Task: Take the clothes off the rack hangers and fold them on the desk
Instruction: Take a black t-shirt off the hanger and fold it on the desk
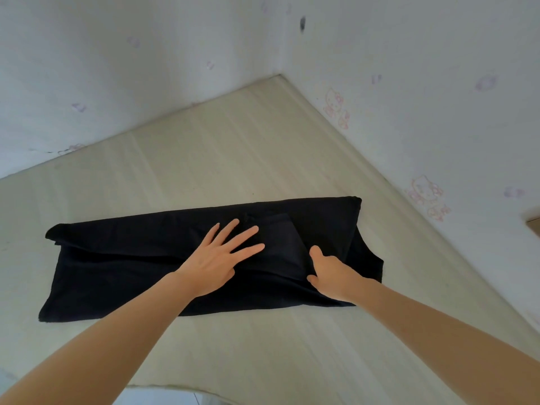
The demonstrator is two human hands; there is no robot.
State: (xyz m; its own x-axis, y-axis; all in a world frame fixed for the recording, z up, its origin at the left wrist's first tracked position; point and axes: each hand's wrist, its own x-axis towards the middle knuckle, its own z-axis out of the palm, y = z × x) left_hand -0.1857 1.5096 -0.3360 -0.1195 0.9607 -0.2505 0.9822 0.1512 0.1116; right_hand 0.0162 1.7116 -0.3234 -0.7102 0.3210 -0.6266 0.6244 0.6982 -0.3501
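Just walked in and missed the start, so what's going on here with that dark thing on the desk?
A person is folding a black garment on a pale desk set in a corner of the room. It lies as a long band, partly folded already. The left hand presses flat on its middle with fingers spread, while the right hand grips a folded flap near the right end. No rack or hangers are in view.
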